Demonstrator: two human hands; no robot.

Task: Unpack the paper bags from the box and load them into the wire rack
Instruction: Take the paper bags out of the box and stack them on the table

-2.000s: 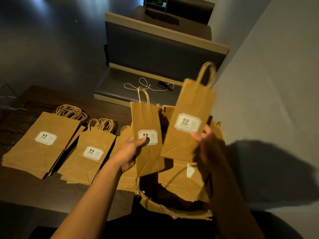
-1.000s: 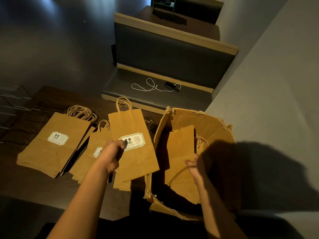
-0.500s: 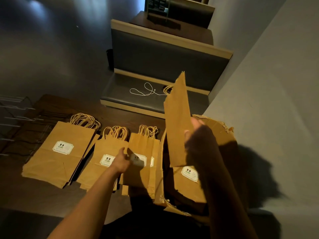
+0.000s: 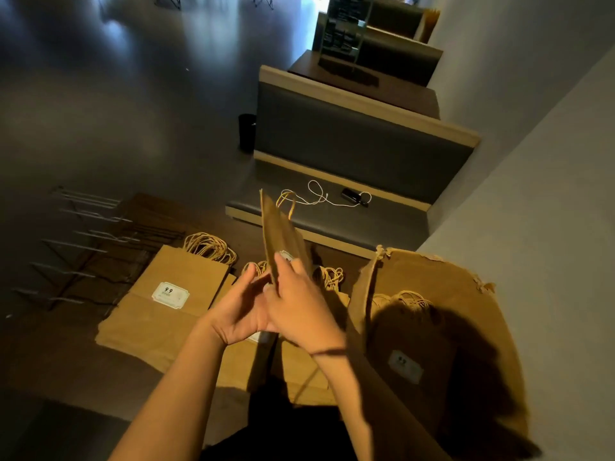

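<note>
Holding one flat paper bag [image 4: 283, 237] upright and edge-on between both hands, left hand [image 4: 238, 311] and right hand [image 4: 299, 311] pressed together low on the bag, fingers closed around its lower part. Lifted clear of the box [image 4: 432, 327], which stands open just right of the hands, with more bags [image 4: 404, 364] lying inside, handles and one label showing. Partway through the unpacking, by the look of it: a large stack [image 4: 159, 307] lying flat on the worktop [image 4: 50, 361] left of the hands, two further stacks under and just beyond the hands, largely hidden by them. Wire rack [image 4: 80, 247] far left of the hands, beyond the large stack, seemingly without any bag in it, though dim there. Loading apparently not yet begun; remaining: emptying the box, then moving every stack into the rack.
</note>
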